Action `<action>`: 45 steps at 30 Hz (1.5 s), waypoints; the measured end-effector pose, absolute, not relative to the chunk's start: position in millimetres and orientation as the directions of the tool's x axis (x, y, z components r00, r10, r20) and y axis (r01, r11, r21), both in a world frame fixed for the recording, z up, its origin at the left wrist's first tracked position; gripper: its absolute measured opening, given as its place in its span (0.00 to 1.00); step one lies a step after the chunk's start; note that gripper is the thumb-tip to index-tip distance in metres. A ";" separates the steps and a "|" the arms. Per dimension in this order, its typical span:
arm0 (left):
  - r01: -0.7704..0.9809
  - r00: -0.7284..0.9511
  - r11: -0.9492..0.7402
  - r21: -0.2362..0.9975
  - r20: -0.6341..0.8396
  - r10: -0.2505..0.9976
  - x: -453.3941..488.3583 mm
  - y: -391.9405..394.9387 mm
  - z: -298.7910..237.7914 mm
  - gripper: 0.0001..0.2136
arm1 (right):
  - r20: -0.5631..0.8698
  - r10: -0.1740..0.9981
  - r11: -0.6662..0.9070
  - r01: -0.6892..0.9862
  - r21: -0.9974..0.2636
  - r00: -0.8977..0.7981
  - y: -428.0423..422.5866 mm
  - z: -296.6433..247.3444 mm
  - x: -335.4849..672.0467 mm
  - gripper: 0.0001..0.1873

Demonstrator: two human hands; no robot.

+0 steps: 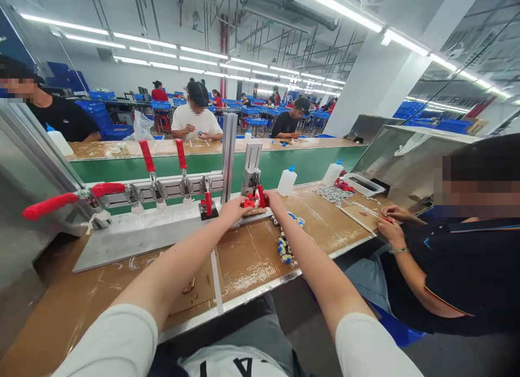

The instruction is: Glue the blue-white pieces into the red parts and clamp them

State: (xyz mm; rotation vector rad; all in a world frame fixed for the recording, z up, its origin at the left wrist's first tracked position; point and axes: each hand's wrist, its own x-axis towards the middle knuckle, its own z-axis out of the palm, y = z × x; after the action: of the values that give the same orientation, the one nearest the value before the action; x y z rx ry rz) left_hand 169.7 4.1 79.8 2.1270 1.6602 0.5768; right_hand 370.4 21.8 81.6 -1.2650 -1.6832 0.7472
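Observation:
Both my arms reach out to a small metal clamping fixture on the bench. My left hand is at its left side, fingers closed at a small red part low in the fixture. On the other side, my right hand has its fingers bent against the red handle of the toggle clamp. The fingertips of both hands are small and partly hidden. Just right of the fixture, a row of white, blue and yellow small pieces lies on the bench, partly behind my right forearm.
A metal frame with several red-handled toggle clamps stands on a metal plate to the left. White bottles with blue caps stand behind. Grey pieces lie heaped at right, near a co-worker's hands. More people sit across the green-sided bench.

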 end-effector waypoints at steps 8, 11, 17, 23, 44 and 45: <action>0.878 0.138 -0.154 0.454 0.068 0.988 177.5 35.1 80.7 0.21 | 0.483 0.876 0.453 -0.352 -0.819 0.005 22.6 134.4 373.5 0.17; 0.896 0.117 -0.131 0.425 0.061 0.991 177.6 42.9 80.6 0.20 | 0.477 0.879 0.440 -0.361 -0.822 -0.013 21.6 145.8 371.6 0.15; 0.870 0.178 -0.198 0.451 0.086 0.980 195.5 59.1 77.4 0.22 | 0.469 0.883 0.445 -0.339 -0.829 0.013 20.7 146.7 368.3 0.16; 0.842 0.155 -0.161 0.515 0.055 0.986 202.5 73.6 65.9 0.24 | 0.331 0.943 0.329 -0.189 -0.925 0.022 24.5 168.4 375.2 0.26; 0.839 0.171 -0.146 0.525 0.001 0.985 202.9 86.4 59.9 0.23 | 0.241 0.872 0.489 0.793 -0.364 -0.427 16.5 62.3 396.7 0.19; 0.840 0.169 -0.142 0.524 -0.003 0.986 203.0 86.4 60.0 0.23 | 0.206 0.876 0.481 0.827 -0.291 -0.437 21.8 62.4 393.6 0.18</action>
State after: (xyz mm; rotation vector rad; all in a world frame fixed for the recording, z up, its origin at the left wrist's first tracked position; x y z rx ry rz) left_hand 203.0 86.4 60.0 2.0456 1.7266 0.4856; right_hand 393.6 21.8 62.4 -1.4358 -2.4055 0.2089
